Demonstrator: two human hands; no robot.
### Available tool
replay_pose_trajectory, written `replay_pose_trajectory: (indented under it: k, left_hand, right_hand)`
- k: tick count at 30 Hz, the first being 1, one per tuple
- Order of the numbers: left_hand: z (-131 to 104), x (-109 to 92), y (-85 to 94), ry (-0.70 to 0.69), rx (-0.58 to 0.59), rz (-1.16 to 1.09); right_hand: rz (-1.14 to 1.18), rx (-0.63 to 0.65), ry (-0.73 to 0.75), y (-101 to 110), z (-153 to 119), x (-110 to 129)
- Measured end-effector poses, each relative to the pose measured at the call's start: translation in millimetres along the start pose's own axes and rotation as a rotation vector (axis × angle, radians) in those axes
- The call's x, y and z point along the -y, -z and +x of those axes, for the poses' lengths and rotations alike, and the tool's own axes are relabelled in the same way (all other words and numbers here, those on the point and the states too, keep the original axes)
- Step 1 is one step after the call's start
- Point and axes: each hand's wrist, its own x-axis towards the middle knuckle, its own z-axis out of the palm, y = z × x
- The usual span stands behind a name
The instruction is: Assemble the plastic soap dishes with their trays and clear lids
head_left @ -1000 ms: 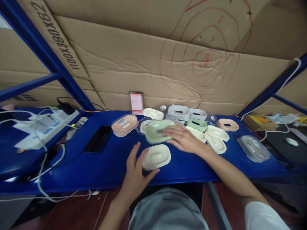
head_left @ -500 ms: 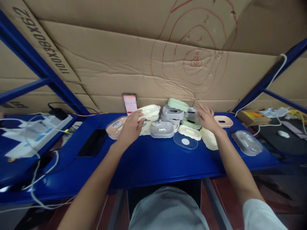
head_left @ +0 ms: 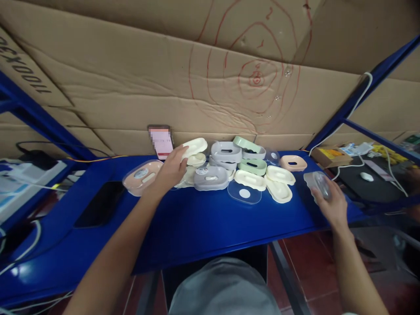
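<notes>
My left hand (head_left: pixel 171 171) is closed on the near end of a cream oval soap dish (head_left: pixel 197 145), above other cream pieces. At the far right, my right hand (head_left: pixel 332 202) grips a grey soap box with a clear lid (head_left: pixel 310 180); its fingers cover part of the box. Between the hands lie a grey lidded soap box (head_left: pixel 211 178), a grey dish (head_left: pixel 226 151), a green dish (head_left: pixel 252 166) and cream dishes (head_left: pixel 279 191). A clear lid with a white round label (head_left: pixel 244 199) lies in front of them.
A peach lidded soap box (head_left: pixel 136 180) and a black phone (head_left: pixel 98 204) lie left. A lit phone (head_left: pixel 160 142) leans on the cardboard wall (head_left: pixel 131 83). A peach dish (head_left: pixel 293 163) sits right. Blue frame bars (head_left: pixel 364 98) flank the blue table (head_left: pixel 197 227).
My right hand has moved from behind the cream dishes rightward and nearer, onto the grey lidded box. My left hand stays on the cream dish. The view has shifted to the right.
</notes>
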Motion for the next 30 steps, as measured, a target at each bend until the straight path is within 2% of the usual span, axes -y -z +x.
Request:
replay_pose_trajectory:
  k: [2,4,8,9,11,12,14,17,19,21,23,24,27,29,30]
  left_hand:
    - [-4,-14,4.5,0.001,-0.042,-0.022]
    - [-9,-38,5.9,-0.006,-0.039,-0.172]
    - [-23,-88,-1.8,0.012,0.211,-0.841]
    - [-26,-96,-4.4,0.043,0.23,-0.963]
    - [-28,-102,-7.6,0.137,0.179,-1.104]
    - [-27,-100,-7.9,0.186,0.118,-1.129]
    - [-22,-92,-6.3,0.26,-0.023,-1.128]
    - [-12,-77,-2.7,0.319,-0.233,-1.072]
    - [-8,-71,-2.6,0.356,-0.329,-1.03]
    - [-7,-68,-4.5,0.388,-0.373,-1.0]
    - [-8,-66,-7.2,0.403,-0.392,-1.004]
    - [-8,-66,-8.5,0.404,-0.39,-1.023]
    - [-10,-61,-11.5,0.395,-0.349,-1.115]
    - [-10,-58,-12.8,0.377,-0.319,-1.152]
    - [-9,-57,-13.3,0.357,-0.317,-1.15]
  right_hand:
    - [0.204,-0.128,0.001,4,-3,49]
    - [0.393,-0.143,0.196,10,-5,109]
    - [0.654,0.067,0.656,13,14,230]
    - [0.712,0.168,0.751,11,24,253]
    - [0.873,0.298,0.812,2,53,286]
    - [0.937,0.339,0.802,-4,69,297]
    - [0.954,0.336,0.722,-18,103,310]
    - [0.687,0.294,0.694,-37,145,320]
    - [0.512,0.299,0.716,-45,159,327]
    - [0.462,0.263,0.689,-48,162,334]
    - [0.538,0.237,0.693,-45,154,341]
    - [0.613,0.277,0.738,-41,148,344]
    - [0.84,0.529,0.965,-29,130,354]
    - [0.906,0.627,1.012,-25,124,358]
    - [0.931,0.63,0.986,-24,123,359]
